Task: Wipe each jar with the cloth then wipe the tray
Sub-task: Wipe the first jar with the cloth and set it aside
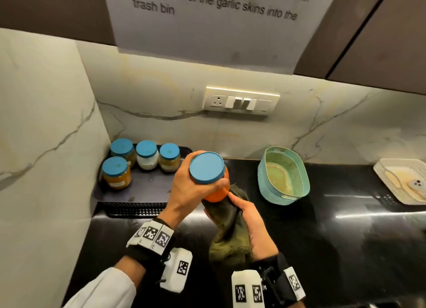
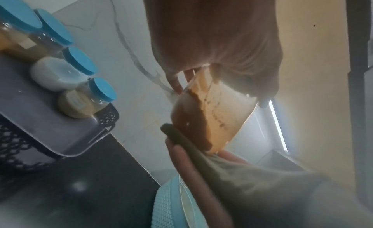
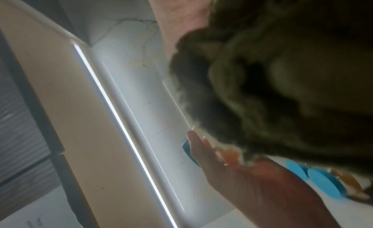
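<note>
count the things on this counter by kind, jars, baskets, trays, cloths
Blue-lidded glass jars: 5, four on the tray, one orange-filled jar held up
Plastic baskets: 2, teal oval, white rectangular
Dark mesh-sided tray: 1
Olive green cloth: 1
Total: 9

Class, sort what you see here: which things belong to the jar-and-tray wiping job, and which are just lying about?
Job:
- orange jar, gripped by left hand
- green cloth, held by right hand
- four jars on the tray
- dark tray

Lying about:
- teal basket
- white tray
- phone
</note>
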{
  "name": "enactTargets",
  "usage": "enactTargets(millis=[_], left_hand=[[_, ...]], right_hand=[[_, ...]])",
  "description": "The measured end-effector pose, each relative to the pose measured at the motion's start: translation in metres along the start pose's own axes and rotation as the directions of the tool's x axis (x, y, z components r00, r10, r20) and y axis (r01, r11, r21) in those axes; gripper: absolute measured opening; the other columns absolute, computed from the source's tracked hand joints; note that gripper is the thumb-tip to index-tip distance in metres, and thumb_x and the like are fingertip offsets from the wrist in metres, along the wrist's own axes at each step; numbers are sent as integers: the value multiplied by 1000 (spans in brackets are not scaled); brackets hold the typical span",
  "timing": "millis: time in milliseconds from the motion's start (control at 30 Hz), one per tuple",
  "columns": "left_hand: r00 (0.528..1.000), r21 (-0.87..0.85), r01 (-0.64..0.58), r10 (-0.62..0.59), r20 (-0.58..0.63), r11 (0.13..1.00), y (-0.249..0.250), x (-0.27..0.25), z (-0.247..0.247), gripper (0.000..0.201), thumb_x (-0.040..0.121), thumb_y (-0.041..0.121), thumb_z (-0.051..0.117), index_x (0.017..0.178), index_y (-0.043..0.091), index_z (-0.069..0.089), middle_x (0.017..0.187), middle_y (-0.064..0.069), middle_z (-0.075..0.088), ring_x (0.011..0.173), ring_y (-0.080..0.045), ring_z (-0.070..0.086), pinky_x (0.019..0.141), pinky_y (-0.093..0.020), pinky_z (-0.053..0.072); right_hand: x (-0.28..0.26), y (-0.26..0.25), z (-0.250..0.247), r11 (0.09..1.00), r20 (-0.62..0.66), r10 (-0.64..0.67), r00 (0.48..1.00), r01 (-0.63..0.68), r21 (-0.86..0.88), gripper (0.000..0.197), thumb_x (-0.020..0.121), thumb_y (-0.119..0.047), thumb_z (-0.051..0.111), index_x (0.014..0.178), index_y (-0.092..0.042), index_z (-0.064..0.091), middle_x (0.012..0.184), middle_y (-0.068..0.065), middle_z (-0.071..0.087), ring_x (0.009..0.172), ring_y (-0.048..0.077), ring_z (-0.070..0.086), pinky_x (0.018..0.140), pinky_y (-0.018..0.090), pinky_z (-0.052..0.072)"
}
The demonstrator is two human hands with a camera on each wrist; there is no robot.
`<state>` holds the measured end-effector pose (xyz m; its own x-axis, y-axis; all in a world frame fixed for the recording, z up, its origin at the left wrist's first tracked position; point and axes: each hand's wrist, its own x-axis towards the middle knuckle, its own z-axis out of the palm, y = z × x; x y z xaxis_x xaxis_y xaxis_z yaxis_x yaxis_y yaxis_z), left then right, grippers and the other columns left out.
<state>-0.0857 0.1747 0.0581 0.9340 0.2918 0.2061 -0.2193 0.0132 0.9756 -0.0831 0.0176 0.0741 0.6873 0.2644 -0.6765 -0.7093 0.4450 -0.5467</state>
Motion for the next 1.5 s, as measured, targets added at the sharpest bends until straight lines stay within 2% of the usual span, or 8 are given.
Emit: enactTargets(millis=[267, 467, 567, 700, 833, 1033, 1233, 1500], left_hand=[[949, -62, 255, -238, 207, 965, -4, 32, 41, 91, 57, 52, 84, 137, 18, 54, 123, 3, 67, 110, -7, 67, 82, -20, 55], [943, 335, 140, -229, 241, 932, -2, 57, 61, 79, 60, 71, 77, 127, 33, 62, 119, 2, 61, 107, -14, 62, 82, -26, 57], [937, 576, 13, -211, 278, 817, 6, 66, 71, 76, 61, 82, 66, 124, 38, 65, 105, 7, 60, 89, -9, 56, 76, -28, 51], [907, 834, -14, -344, 242, 552, 5, 75, 94, 84, 71, 90, 41, 128, 31, 64, 119, 2, 70, 105, -20, 65, 91, -43, 58], [891, 935, -72, -399, 217, 348, -2, 79, 110, 103, 70, 96, 24, 133, 22, 60, 118, -5, 68, 106, -26, 64, 86, -38, 50], [808, 741, -152, -350, 474, 653, -16, 78, 113, 93, 80, 69, 70, 158, 46, 23, 120, 3, 38, 111, -21, 53, 93, -35, 52], [898, 793, -189, -226, 379, 579, -20, 93, 119, 88, 62, 74, 71, 140, 35, 55, 109, 4, 47, 101, -20, 53, 86, -37, 50], [958, 905, 75, -282, 52, 419, -89, 149, 140, 83, 68, 59, 85, 138, 24, 59, 117, -7, 50, 107, -38, 63, 93, -44, 52]], right_hand=[[13, -30, -50, 997, 29, 2, 1000, -4, 73, 40, 102, -20, 54, 139, -7, 56, 128, 27, 67, 124, 45, 61, 102, 60, 48], [24, -53, -79, 996, -17, 17, 1000, -16, 89, 40, 102, -21, 54, 139, -7, 57, 128, 26, 67, 123, 44, 61, 100, 58, 50], [33, -61, -93, 996, -36, 24, 999, -21, 92, 41, 102, -21, 53, 141, -9, 56, 132, 25, 65, 125, 44, 60, 99, 56, 50], [44, -72, -104, 993, -36, 59, 998, -55, 102, 40, 103, -21, 54, 141, -10, 55, 133, 25, 64, 121, 44, 61, 98, 57, 50], [57, -79, -111, 987, -14, 110, 994, -108, 118, 41, 103, -21, 52, 143, -10, 52, 135, 25, 62, 118, 45, 61, 83, 61, 55], [74, -91, -126, 982, 41, 130, 991, -135, 134, 41, 102, -22, 53, 140, -9, 57, 134, 24, 64, 126, 43, 59, 96, 56, 53], [91, -104, -133, 985, -9, 134, 991, -132, 114, 38, 102, -19, 53, 137, -9, 59, 128, 23, 68, 108, 40, 67, 81, 56, 60], [98, -103, -166, 979, -83, 119, 989, -103, 174, 29, 99, -12, 59, 128, -10, 61, 123, 21, 68, 118, 43, 61, 97, 61, 51]])
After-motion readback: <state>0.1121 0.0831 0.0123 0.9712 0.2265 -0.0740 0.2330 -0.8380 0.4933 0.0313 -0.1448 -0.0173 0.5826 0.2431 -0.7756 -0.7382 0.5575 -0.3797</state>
